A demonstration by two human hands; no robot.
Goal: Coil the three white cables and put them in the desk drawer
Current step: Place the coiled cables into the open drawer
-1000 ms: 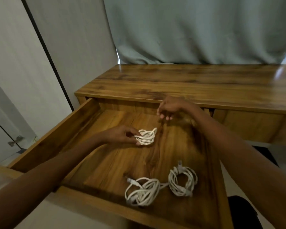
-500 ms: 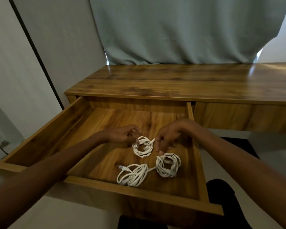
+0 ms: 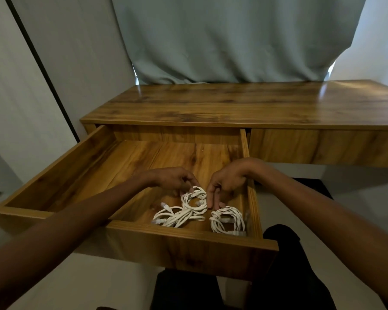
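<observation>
Three white coiled cables lie in the open wooden drawer, near its front right corner. The last coil lies in the middle, overlapping a looser coil at the front left; a tight coil sits by the right wall. My left hand pinches the top left of the middle coil. My right hand reaches down with its fingertips on the gap between the middle and right coils, touching both.
The desk top stretches behind the drawer, with a grey curtain hanging at its back. A closed drawer front is on the right. White wall panels stand at the left. My dark trousers are below the drawer front.
Both hands and the held coil have come toward the drawer's front right. The coil now rests against the loose coil. My right hand dropped from above the drawer to the coils.
</observation>
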